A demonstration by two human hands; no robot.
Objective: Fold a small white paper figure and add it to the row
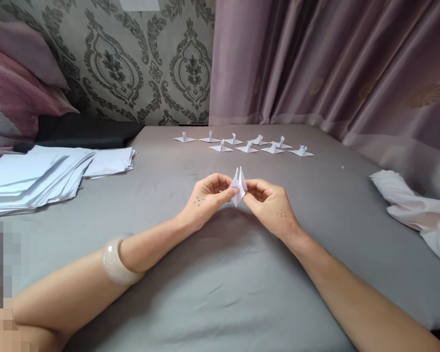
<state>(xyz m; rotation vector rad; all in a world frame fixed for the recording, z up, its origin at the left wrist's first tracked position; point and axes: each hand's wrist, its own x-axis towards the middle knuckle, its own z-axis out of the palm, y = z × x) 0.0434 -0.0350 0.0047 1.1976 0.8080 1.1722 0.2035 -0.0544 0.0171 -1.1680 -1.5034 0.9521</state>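
My left hand (204, 199) and right hand (274, 201) pinching white, pointed folded-paper piece (240, 189). White folded-paper figures (247, 147) near far edge of grey cloth surface (227, 278); white paper stack (64, 168) toward left edge.

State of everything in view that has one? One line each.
folded paper, creased, held up
left hand, pinching it
right hand, pinching it
paper figures, set out in two rows
paper stacks, edges uneven
curtain, hanging in folds
white cloth, bunched up
grey cover, lightly wrinkled
bangle, worn
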